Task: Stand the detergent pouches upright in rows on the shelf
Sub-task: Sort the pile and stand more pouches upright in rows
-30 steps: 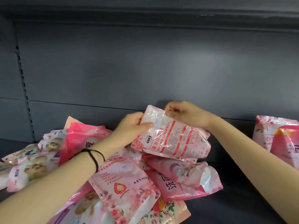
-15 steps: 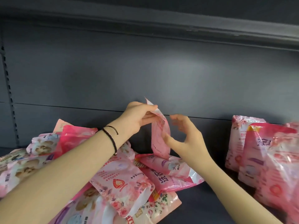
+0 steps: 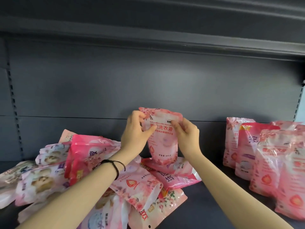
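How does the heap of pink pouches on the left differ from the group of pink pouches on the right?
The left heap of pink plastic detergent pouches lies flat, overlapping at mixed angles; the right group of pink plastic pouches stands upright, fronts forward. The left heap includes pale lilac-white pouches; the right group looks all pink. Both sit on the dark grey shelf. The left hand and right hand grip a separate pink pouch.
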Action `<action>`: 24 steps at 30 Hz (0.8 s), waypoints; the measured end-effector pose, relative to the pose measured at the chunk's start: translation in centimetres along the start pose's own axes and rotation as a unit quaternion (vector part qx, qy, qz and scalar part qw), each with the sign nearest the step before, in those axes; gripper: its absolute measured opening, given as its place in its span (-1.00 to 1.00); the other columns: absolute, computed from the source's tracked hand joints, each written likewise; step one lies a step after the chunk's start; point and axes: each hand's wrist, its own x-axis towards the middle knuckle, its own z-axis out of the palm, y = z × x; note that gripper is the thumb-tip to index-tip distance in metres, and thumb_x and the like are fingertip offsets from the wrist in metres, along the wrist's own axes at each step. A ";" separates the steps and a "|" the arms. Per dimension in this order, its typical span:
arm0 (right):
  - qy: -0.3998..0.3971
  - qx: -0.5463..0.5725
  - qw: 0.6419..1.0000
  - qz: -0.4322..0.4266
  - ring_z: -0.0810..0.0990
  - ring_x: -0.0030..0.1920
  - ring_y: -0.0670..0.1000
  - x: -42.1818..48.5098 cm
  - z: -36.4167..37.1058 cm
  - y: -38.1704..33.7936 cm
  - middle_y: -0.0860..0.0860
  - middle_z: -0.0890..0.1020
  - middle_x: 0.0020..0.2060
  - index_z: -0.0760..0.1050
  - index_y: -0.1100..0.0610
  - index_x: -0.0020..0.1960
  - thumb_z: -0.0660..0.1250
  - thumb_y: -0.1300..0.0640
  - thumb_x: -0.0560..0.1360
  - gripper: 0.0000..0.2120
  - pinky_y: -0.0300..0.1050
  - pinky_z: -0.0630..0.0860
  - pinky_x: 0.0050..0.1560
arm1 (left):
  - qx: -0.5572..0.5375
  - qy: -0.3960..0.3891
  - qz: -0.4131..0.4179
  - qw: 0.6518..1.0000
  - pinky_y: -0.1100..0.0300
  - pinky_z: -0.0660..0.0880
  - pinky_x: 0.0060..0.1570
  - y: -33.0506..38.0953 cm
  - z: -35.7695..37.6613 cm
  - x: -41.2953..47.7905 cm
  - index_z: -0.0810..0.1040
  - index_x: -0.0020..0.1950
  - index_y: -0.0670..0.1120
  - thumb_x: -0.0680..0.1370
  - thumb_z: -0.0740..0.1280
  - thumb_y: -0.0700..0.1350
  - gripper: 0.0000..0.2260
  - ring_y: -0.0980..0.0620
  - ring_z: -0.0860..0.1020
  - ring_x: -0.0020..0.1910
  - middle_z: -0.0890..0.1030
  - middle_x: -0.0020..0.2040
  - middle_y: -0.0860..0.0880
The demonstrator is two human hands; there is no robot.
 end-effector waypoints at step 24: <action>-0.036 0.227 0.968 0.101 0.67 0.06 0.05 -8.6 -18.0 0.9 0.06 0.69 0.04 0.63 0.06 0.06 0.29 -0.03 0.54 -0.77 -0.14 0.61 -0.01 | -0.483 -0.079 -0.145 0.860 0.14 0.60 -0.32 15.2 7.8 -6.6 0.69 -0.19 -0.10 0.30 0.52 -0.09 -0.86 -0.11 0.69 -0.17 0.71 -0.15 -0.15</action>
